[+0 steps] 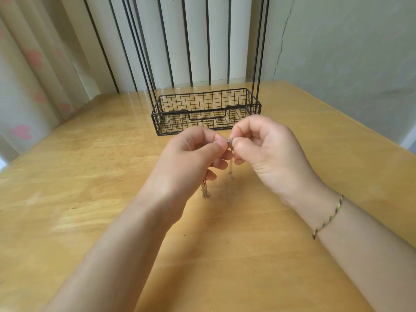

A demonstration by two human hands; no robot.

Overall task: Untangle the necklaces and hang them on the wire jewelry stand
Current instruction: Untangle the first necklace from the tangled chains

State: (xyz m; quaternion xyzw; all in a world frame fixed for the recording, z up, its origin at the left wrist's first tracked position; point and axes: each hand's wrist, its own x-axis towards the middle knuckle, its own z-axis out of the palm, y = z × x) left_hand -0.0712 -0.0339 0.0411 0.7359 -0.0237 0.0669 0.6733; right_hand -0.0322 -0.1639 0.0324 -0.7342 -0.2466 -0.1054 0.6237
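Pinching the necklaces (229,141) at 1 small silver piece with my left hand (191,154) and right hand (270,152), I should tease strands apart gently, never yanking.

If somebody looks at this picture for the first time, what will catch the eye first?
At the centre, the left hand and right hand pinch a small metal part of a necklace between them, and a chain dangles under the left hand. Behind them, the black wire jewelry stand stands on the wooden table.
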